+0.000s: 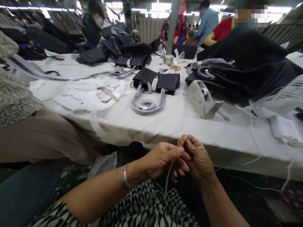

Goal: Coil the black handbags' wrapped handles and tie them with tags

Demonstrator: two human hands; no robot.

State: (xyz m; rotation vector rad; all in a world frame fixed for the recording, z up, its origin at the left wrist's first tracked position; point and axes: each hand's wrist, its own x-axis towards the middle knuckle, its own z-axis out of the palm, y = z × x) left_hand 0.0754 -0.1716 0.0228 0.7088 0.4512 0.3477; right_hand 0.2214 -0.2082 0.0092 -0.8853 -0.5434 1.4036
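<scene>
My left hand (163, 159), with a silver bangle at the wrist, is closed in a pinch on a thin greyish strip (167, 183). The strip's lower end hangs towards my lap. My right hand (200, 159) meets the left one in front of the table edge, thumb and finger pinching the strip's upper end. Beyond them on the table lies a small black handbag (168, 82). Its handle (134, 108), wrapped in clear plastic, points towards me around a coiled, wrapped strap (146, 104).
A grey tape dispenser (201, 102) stands right of the handbag. Paper scraps (80, 96) lie to the left. Black bags (255, 69) are heaped at right, near a white fan (291, 94) and a corded white box (285, 129). A person (21, 94) sits at left; others work across the table.
</scene>
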